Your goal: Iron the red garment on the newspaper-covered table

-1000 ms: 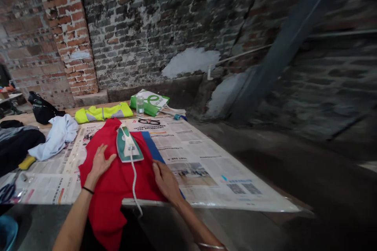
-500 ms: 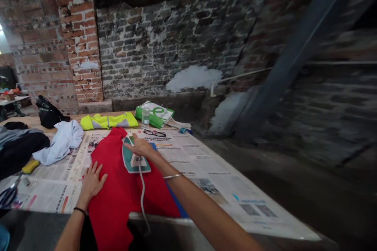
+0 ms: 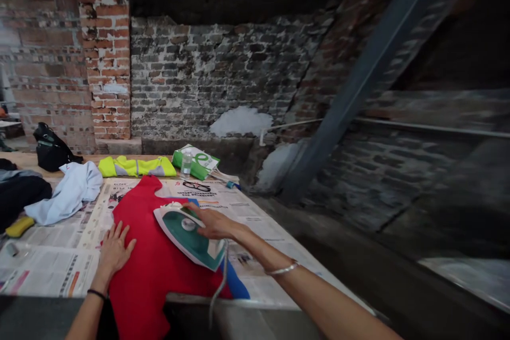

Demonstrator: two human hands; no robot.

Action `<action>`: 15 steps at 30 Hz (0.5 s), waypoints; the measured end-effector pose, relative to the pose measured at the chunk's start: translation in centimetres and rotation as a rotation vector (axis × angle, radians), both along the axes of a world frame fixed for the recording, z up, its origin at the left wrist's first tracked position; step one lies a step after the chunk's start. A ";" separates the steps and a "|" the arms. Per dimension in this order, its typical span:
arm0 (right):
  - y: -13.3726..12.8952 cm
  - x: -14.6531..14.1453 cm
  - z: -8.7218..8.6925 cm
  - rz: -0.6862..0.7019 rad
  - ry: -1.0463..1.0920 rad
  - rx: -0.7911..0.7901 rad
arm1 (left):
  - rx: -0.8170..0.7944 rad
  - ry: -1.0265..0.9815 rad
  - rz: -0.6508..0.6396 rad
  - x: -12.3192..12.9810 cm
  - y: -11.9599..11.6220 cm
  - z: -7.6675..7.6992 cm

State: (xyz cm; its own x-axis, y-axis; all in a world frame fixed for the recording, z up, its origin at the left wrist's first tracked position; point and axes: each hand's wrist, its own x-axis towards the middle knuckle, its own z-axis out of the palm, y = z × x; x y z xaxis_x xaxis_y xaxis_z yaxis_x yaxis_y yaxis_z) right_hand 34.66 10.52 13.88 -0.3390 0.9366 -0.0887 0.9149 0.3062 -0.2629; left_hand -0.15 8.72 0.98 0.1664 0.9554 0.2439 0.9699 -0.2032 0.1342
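Right hand (image 3: 213, 224) closed over the handle of a green-and-white steam iron (image 3: 187, 236), iron tilted above red cloth (image 3: 147, 271); left hand (image 3: 114, 251) open, flat on the cloth, fingers spread, holding nothing; cloth lying on newspaper (image 3: 255, 212) across the table (image 3: 40, 162); white cord (image 3: 220, 281) hanging past the table edge; blue cloth (image 3: 235, 284) beside the red.
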 end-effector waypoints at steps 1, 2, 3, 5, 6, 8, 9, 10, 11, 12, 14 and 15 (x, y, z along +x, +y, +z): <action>-0.3 -0.2 -0.1 -0.026 -0.018 0.004 | 0.001 -0.004 0.001 0.0 0.0 -0.1; -0.5 -0.6 -0.2 -0.058 -0.031 0.009 | 0.000 -0.007 0.004 0.0 0.0 -0.2; -0.5 -1.1 -0.2 -0.092 -0.034 0.002 | -0.001 -0.008 0.008 0.0 0.0 -0.2; -0.2 -2.3 0.0 -0.143 0.000 -0.064 | -0.001 -0.009 0.014 0.0 0.1 -0.1; 0.2 -2.8 0.1 -0.161 0.021 -0.098 | -0.002 -0.009 0.014 0.0 0.1 0.0; 1.4 -3.6 0.3 -0.197 0.019 -0.103 | -0.008 -0.006 0.009 0.1 0.1 0.3; 2.1 -3.9 0.4 -0.223 -0.004 -0.069 | -0.017 -0.002 0.011 0.1 0.1 0.5; 2.8 -4.2 0.4 -0.256 -0.033 -0.024 | -0.030 0.002 0.015 0.1 0.0 0.8; 3.5 -4.5 0.5 -0.291 -0.058 0.012 | -0.043 0.004 0.021 0.1 0.0 1.0; 4.2 -4.7 0.5 -0.321 -0.071 0.029 | -0.055 0.004 0.029 0.2 0.0 1.1; 5.3 -5.1 0.8 -0.356 -0.068 0.040 | -0.065 -0.002 0.036 0.2 0.0 1.3; 5.7 -5.3 1.0 -0.360 -0.064 0.045 | -0.063 -0.006 0.036 0.2 0.1 1.3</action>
State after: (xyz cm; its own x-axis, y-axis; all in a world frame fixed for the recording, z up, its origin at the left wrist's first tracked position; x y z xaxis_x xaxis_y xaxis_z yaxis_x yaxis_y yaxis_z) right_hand 29.35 16.21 14.86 0.0176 0.9983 -0.0551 0.9803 -0.0281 -0.1955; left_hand 0.04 8.79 2.29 0.1302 0.9743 0.1836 0.9756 -0.1589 0.1513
